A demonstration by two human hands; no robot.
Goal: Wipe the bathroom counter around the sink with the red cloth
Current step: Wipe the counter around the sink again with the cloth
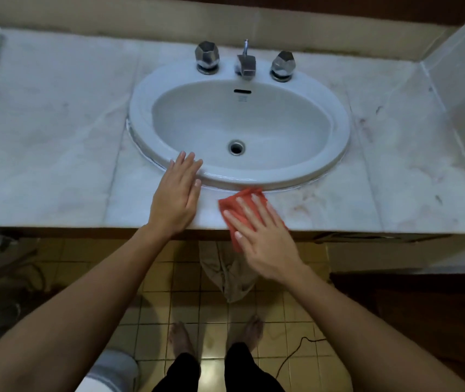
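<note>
Right hand [265, 239] lies flat, fingers spread, pressing the small red cloth [239, 203] onto the pale marble desk [56, 137] at its front edge, just below the white oval ceramic sink [140, 108]; prob. to keep full contact for the swipe. Left hand [176, 196] is open & empty beside it, fingertips touching the sink rim, likely bracing. A tiny mark under the overflow slot is too small to read; no other writing.
</note>
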